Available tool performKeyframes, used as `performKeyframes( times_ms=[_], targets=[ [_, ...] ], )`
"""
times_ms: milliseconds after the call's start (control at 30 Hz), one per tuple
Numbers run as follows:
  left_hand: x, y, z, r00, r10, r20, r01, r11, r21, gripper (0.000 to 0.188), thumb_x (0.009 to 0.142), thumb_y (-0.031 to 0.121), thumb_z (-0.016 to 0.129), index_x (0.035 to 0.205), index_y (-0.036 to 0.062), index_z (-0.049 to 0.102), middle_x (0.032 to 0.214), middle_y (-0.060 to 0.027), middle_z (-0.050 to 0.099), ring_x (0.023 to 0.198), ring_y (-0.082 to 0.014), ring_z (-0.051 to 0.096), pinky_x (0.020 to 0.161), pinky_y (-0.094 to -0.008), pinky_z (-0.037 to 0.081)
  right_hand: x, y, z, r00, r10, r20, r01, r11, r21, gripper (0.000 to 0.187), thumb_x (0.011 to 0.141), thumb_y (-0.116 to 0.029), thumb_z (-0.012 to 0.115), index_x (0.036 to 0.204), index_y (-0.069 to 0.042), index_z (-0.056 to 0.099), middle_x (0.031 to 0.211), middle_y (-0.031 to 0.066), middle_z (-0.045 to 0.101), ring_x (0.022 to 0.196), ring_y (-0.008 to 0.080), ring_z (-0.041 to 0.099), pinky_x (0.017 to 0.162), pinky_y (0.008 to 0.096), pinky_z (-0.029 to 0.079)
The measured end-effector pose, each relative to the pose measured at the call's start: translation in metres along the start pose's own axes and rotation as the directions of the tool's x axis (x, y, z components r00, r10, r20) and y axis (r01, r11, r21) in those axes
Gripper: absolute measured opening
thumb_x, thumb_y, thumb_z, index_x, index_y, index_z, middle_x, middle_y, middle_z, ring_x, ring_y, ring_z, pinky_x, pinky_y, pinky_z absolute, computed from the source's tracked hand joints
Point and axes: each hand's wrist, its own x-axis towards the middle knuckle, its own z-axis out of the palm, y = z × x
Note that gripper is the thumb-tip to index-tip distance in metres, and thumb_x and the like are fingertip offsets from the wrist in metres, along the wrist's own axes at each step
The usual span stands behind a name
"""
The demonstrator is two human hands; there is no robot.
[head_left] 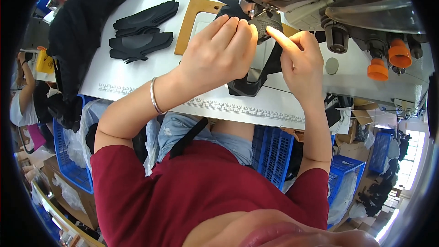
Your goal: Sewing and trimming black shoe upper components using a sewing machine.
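Observation:
A black shaped fabric piece (250, 87) lies under the sewing machine's needle area (256, 11), with a grey mesh-like part (270, 22) lit by the lamp. My left hand (222, 52) is closed, its bent fingertips on the black piece just before the presser foot. My right hand (302, 57) has its index finger stretched out, the tip touching the grey part; the thumb stands apart and the other fingers curl. Part of the black piece hangs over toward me between the hands. Left of the machine lie two stacks of black cut pieces (146, 17), (141, 45).
A tan board (185, 25) frames the sewing area on the white table (103, 66). A ruler strip (247, 110) runs along the near edge. Black cloth (75, 32) is heaped at left. Blue crates (274, 155) stand below. Orange-tipped fittings (377, 69) hang at right. Another person (26, 96) sits far left.

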Motion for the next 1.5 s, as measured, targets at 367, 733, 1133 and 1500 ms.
performKeyframes(
  times_ms=[367,733,1133,1500],
  targets=[
    [0.001,-0.034,-0.005,0.992,0.058,0.112,-0.035,0.979,-0.203,0.029,0.072,0.008,0.068,0.1,0.0049,0.071,0.097,-0.0056,0.066,0.094,-0.0206,0.071,0.085,-0.0323,0.06,-0.004,-0.029,0.002,1.0,0.003,-0.029,-0.005,0.998,-0.064,0.054,0.075,0.008,0.06,0.125,-0.012,0.069,0.079,0.0057,0.043,0.074,0.0215,0.049,0.066,0.035,0.044],
    [0.003,-0.067,0.0,0.976,0.155,0.155,-0.073,0.897,-0.435,0.032,0.073,0.008,0.065,0.105,0.0047,0.071,0.108,-0.006,0.07,0.096,-0.0229,0.071,0.084,-0.0324,0.059,-0.009,-0.053,0.013,0.992,0.071,-0.102,-0.088,0.981,-0.173,0.054,0.071,0.005,0.061,0.123,-0.01,0.069,0.084,0.0075,0.045,0.079,0.0248,0.052,0.066,0.0377,0.046],
    [-0.008,-0.09,0.014,0.964,0.178,0.199,-0.089,0.917,-0.388,0.041,0.071,0.006,0.072,0.112,0.0135,0.074,0.112,-0.003,0.072,0.081,-0.0209,0.068,0.072,-0.029,0.054,-0.001,-0.059,0.027,0.985,0.022,-0.173,-0.071,0.956,-0.285,0.05,0.067,0.0,0.068,0.117,-0.005,0.068,0.09,0.005,0.048,0.078,0.0235,0.05,0.057,0.0335,0.046],
    [-0.001,-0.094,0.027,0.965,0.224,-0.14,-0.264,0.792,-0.551,0.026,0.077,0.0,0.063,0.102,0.0019,0.071,0.105,-0.0131,0.07,0.092,-0.0303,0.069,0.079,-0.0359,0.056,0.004,-0.053,0.025,0.985,0.014,-0.171,-0.067,0.949,-0.308,0.045,0.071,-0.004,0.07,0.115,-0.008,0.069,0.097,0.0033,0.053,0.087,0.0233,0.055,0.062,0.0334,0.052]
  ],
)
